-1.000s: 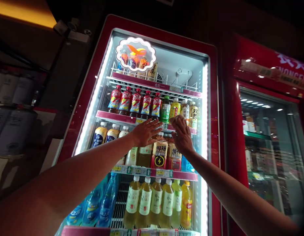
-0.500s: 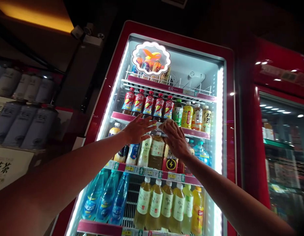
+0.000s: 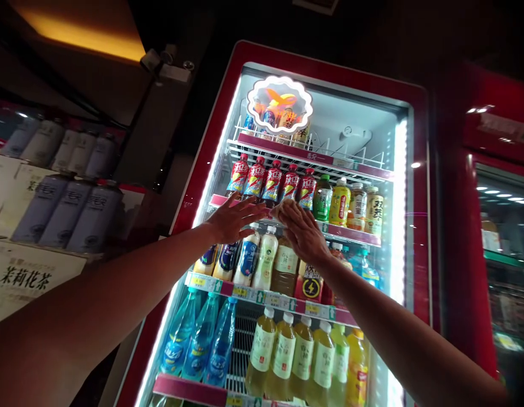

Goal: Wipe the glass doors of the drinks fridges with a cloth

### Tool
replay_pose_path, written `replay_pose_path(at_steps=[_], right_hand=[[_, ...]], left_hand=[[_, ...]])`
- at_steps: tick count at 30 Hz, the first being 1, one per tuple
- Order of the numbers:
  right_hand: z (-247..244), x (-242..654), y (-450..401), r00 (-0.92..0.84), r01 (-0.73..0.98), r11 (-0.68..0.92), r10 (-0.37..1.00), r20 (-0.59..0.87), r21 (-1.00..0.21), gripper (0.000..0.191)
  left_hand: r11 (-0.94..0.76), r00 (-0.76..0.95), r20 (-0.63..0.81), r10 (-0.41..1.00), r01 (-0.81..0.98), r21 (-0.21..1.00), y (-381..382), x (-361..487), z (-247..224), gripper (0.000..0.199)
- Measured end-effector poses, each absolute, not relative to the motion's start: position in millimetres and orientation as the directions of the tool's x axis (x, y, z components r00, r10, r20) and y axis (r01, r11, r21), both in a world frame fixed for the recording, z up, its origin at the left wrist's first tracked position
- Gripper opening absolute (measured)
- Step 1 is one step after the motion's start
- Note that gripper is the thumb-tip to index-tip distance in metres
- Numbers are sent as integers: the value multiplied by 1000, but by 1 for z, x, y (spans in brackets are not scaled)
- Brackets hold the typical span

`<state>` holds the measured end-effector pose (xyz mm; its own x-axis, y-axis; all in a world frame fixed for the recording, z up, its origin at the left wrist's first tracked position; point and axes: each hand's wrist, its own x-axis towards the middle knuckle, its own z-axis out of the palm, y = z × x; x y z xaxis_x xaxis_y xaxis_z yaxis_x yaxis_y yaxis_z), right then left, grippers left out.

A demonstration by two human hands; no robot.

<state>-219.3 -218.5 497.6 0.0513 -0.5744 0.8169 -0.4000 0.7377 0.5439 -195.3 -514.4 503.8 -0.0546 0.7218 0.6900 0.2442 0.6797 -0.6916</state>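
A lit drinks fridge with a red frame [image 3: 420, 226] and a glass door fills the middle of the view. My left hand [image 3: 233, 219], fingers spread, is raised at the glass around the second shelf and holds nothing. Just right of it, my right hand [image 3: 303, 232] presses a light beige cloth [image 3: 281, 211] against the glass. Behind the hands stand red-labelled bottles [image 3: 272, 182] and, one shelf lower, bottles partly hidden by my right hand. A glowing scalloped sign [image 3: 280, 105] is on the upper part of the door.
Rows of grey-blue containers [image 3: 60, 212] stand on a shelf at the left, above a sign card [image 3: 33, 277]. A second red fridge [image 3: 477, 226] stands at the right. Blue bottles [image 3: 198, 339] and pale-yellow drinks [image 3: 282, 356] fill the lower shelf.
The fridge and the left shelf have shifted rightward in view. Both hands remain close together at the glass, now slightly further left relative to the fridge.
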Motion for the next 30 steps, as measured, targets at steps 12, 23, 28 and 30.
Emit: replay_pose_path(at_steps=[12, 23, 28, 30], right_hand=[[512, -216, -275, 76, -407, 685, -634, 770, 604, 59], [531, -217, -326, 101, -425, 689, -609, 787, 587, 54], [549, -216, -340, 63, -417, 748, -543, 837, 516, 53], [559, -220, -351, 71, -428, 795, -444, 893, 429, 57]], left_hand=[[724, -65, 727, 684, 188, -664, -559, -190, 501, 59], [716, -140, 707, 693, 252, -651, -597, -190, 512, 62], [691, -108, 701, 705, 326, -645, -623, -193, 516, 60], [674, -84, 693, 716, 342, -655, -633, -197, 516, 58]])
